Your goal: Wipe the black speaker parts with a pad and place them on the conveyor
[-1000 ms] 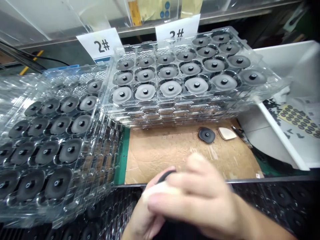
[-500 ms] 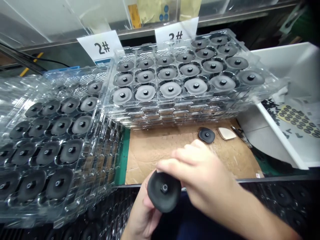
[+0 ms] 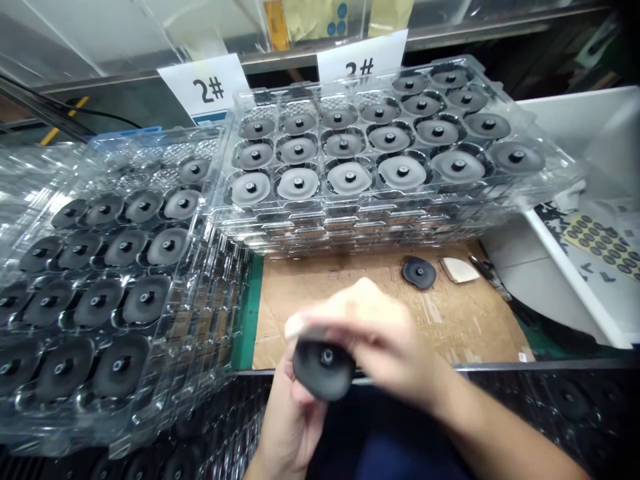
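Note:
My left hand (image 3: 295,413) is closed around a round black plastic part (image 3: 323,377) with a small hollow stem at its centre, gripping it from below and the left. Across the far edge of that part lies my right hand (image 3: 370,327), blurred, with its fingers bent together. A pale tip shows at its fingers' left end, and I cannot make out what they hold. On the cardboard sheet (image 3: 300,293) beyond, another black part (image 3: 419,272) rests stem up. Beside it are a cream-coloured wedge-shaped pad (image 3: 460,270) and a slim dark tool (image 3: 487,273).
Stacked clear trays (image 3: 300,220) of black parts stand behind the cardboard, with more trays (image 3: 170,320) at left. A white bin (image 3: 575,280) at right contains small black pieces and a sticker sheet (image 3: 603,243). Paper signs (image 3: 205,87) hang at the back.
My right hand has shifted left across the far edge of the held part, its fingers now further over it. The held part has tilted and moved up slightly. The view has shifted a little.

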`<action>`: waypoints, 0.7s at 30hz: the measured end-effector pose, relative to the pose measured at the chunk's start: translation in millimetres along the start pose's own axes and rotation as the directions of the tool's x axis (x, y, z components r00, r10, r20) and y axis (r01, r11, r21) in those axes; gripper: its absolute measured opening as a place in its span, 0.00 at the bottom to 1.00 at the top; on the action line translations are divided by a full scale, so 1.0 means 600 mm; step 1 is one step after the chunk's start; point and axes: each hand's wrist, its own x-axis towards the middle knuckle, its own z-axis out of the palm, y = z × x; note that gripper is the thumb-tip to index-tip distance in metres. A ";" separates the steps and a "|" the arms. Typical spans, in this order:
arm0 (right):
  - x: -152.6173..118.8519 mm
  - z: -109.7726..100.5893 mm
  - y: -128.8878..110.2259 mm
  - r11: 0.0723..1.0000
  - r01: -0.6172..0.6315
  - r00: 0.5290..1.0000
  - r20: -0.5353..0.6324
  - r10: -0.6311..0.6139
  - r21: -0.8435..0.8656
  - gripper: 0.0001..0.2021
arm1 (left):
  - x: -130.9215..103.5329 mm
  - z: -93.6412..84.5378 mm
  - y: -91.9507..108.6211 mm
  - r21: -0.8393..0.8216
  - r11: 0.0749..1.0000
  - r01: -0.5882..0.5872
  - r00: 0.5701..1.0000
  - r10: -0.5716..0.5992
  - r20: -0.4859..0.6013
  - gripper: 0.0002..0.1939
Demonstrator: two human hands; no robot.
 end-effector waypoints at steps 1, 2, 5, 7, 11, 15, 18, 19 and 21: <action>-0.005 0.003 0.022 0.987 -0.158 0.986 -0.043 0.158 0.014 0.13 | 0.001 -0.001 0.001 -0.029 1.000 -0.006 1.000 0.006 0.010 0.26; -0.015 0.007 0.044 0.957 -0.290 0.954 -0.077 0.290 0.015 0.12 | 0.003 -0.002 0.003 -0.062 0.998 -0.009 1.000 0.010 0.019 0.27; -0.062 0.032 0.102 0.902 -0.430 0.901 -0.079 0.427 -0.024 0.12 | 0.006 -0.009 0.005 -0.132 0.991 -0.027 0.999 0.031 0.027 0.27; -0.097 0.052 0.124 0.903 -0.428 0.904 -0.034 0.427 -0.041 0.10 | 0.009 -0.012 0.006 -0.131 0.991 -0.026 0.999 0.029 0.025 0.27; -0.110 0.055 0.112 0.886 -0.463 0.886 -0.049 0.462 -0.030 0.09 | 0.010 -0.007 0.004 -0.125 0.992 -0.013 0.999 0.018 0.040 0.27; -0.055 0.018 0.034 0.892 -0.453 0.866 -0.234 0.441 0.004 0.12 | 0.008 0.005 0.000 -0.123 0.992 -0.036 0.997 0.044 0.062 0.26; -0.023 0.005 -0.027 0.982 -0.186 0.959 -0.225 0.172 -0.044 0.13 | 0.007 0.007 -0.002 -0.135 0.991 0.014 0.997 -0.003 0.081 0.22; -0.018 0.005 -0.039 0.992 -0.120 0.983 -0.146 0.112 -0.047 0.13 | 0.007 0.006 -0.002 -0.135 0.990 0.044 0.995 -0.032 0.091 0.22; -0.012 0.006 -0.050 0.994 -0.110 0.992 0.052 0.111 -0.022 0.11 | 0.007 0.004 -0.003 -0.128 0.990 0.064 0.994 -0.051 0.102 0.23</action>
